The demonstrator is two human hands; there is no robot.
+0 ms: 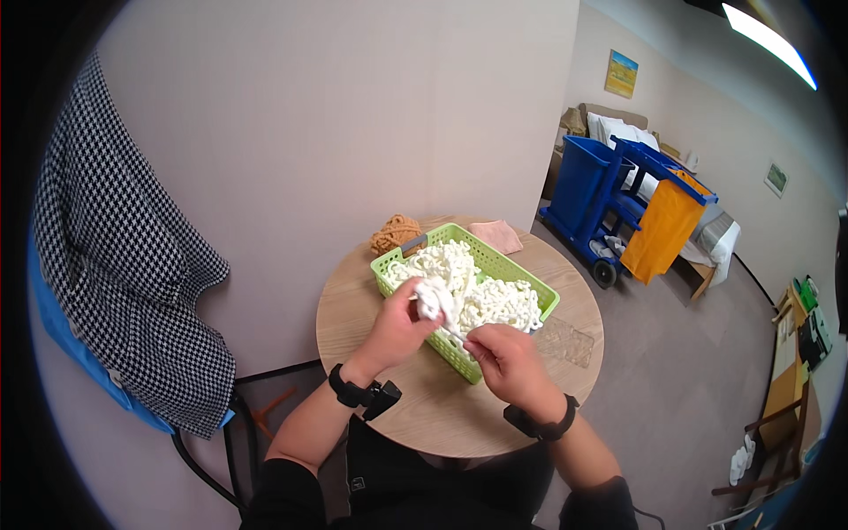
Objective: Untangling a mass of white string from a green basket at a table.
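A bundle of thick white yarn [434,299] is gripped in my left hand [397,328], above the near left part of a green plastic basket [457,363]. My right hand [507,361] pinches a strand that runs from this bundle, over the basket's near side. Heaps of cream-white chunky yarn [502,303] fill much of the basket, which has perforated walls and a grey handle. Both wrists wear black bands with small black devices.
Beneath the basket is a round wooden table [387,391]. Behind it lie a brown yarn ball [396,233] and a folded pink cloth [497,236]. A flat transparent piece [566,341] rests at right. Houndstooth fabric [132,265] hangs at left; a blue cleaning cart [583,185] stands farther off.
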